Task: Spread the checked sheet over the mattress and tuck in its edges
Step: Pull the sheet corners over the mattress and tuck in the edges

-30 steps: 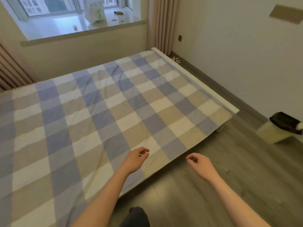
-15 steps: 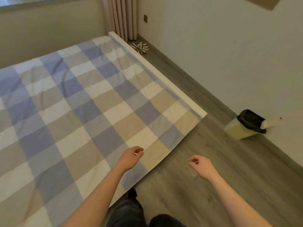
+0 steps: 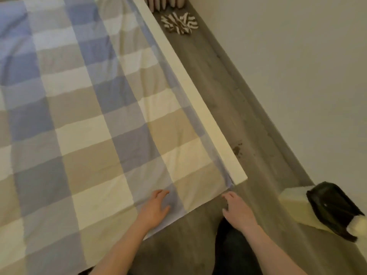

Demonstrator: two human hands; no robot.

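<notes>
The checked sheet [image 3: 95, 120], in blue, beige and white squares, lies spread flat over the mattress and fills the left of the head view. A white bed rail [image 3: 190, 92] runs along its right side to the near corner. My left hand [image 3: 155, 210] rests palm down on the sheet at its near edge, fingers apart. My right hand [image 3: 238, 211] hovers over the floor just off the bed's near right corner, fingers loosely spread, holding nothing. The sheet's corner hangs slightly at the rail's end.
Grey wood floor [image 3: 238, 120] runs between the bed and the white wall [image 3: 297, 76]. A cream bin with a black liner [image 3: 327, 211] stands at the right. A striped cloth [image 3: 179, 23] lies on the floor at the far end by the curtain.
My view has dropped and come closer to the bed's near right corner. My left hand has come down onto the sheet's edge. My right hand has moved up towards the corner.
</notes>
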